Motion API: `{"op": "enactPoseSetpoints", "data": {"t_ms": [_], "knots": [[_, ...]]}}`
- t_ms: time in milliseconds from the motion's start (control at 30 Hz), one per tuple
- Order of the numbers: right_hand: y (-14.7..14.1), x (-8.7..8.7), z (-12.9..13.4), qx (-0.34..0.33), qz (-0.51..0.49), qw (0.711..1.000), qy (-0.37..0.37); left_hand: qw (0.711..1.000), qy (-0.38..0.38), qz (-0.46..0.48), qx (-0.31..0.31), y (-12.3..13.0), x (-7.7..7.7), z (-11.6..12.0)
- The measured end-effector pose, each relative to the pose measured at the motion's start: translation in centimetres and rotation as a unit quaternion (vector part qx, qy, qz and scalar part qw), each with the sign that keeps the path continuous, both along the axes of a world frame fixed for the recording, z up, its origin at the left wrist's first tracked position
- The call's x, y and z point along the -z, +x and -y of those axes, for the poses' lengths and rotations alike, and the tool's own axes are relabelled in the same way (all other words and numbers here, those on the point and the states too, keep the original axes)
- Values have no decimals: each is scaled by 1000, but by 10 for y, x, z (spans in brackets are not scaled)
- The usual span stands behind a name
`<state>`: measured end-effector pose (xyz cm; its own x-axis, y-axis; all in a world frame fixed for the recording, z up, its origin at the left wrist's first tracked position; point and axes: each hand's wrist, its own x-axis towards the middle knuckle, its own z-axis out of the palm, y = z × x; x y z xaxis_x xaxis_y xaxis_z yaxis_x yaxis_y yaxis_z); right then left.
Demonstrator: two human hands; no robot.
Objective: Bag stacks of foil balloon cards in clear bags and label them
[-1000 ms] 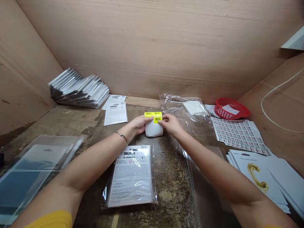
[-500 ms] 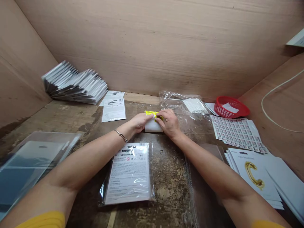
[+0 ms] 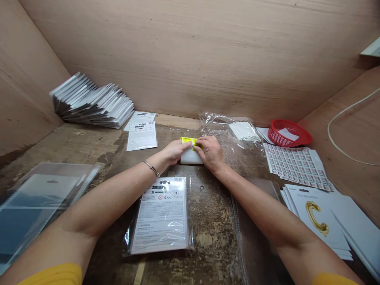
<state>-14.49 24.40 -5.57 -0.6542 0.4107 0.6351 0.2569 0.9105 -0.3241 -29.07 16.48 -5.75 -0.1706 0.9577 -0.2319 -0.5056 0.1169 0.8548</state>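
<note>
Toward the back edge of the scuffed brown wooden tabletop (image 3: 212,237), in the middle, is a smooth white paper strip (image 3: 190,159) with bright yellow stickers (image 3: 186,139) at its top. The left hand (image 3: 175,152) has its thumb and fingers closed on the strip's left side. The right hand (image 3: 212,152) is curled, thumb and finger pinched on a yellow sticker. Nearer the front edge lies a flat card (image 3: 160,215) in a shiny, crinkly clear bag (image 3: 190,223). By the back right corner sits a round red basket (image 3: 276,138) full of holes.

Packing workshop, apparently: plywood walls (image 3: 178,59), scuffed tabletop (image 3: 211,233), stacked packets (image 3: 95,102), printed sheets (image 3: 297,164), yellow barcode labels (image 3: 186,139).
</note>
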Motion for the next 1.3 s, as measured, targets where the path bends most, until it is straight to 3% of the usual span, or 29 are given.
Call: {"op": "enactPoseSetpoints", "data": {"t_ms": [367,500,633,733,767,800,867,933,1000,1067,1133,1200,1300], "knots": [[9,-7,-4,45,41,998,36,999,-18,-35,-19,4,-1,0],[11,-16,5,21,73,988,136,997,-23,-65,-28,9,-3,-3],[31,-44,43,-39,106,963,245,990,-71,-107,-50,4,-15,1],[57,-83,73,19,-3,983,184,969,-97,-210,-85,-8,-36,42],[65,-95,80,57,-45,988,138,933,-65,-336,-107,-10,-46,65],[71,-105,86,78,-69,992,75,875,-18,-464,-137,-8,-54,92],[77,-111,98,61,-47,994,-81,762,45,-637,-105,3,-66,153],[73,-103,111,-8,44,974,-222,663,123,-737,-46,23,-64,211],[61,-85,125,-69,132,939,-310,578,183,-795,-13,42,-46,254],[46,-68,136,-92,177,910,-364,540,191,-820,4,55,-23,278],[31,-56,143,-91,198,886,-409,534,182,-826,3,60,-5,286],[21,-50,146,-83,216,864,-446,535,180,-826,-6,61,3,285],[14,-49,150,-91,248,844,-467,533,183,-826,-16,60,2,282]]}}
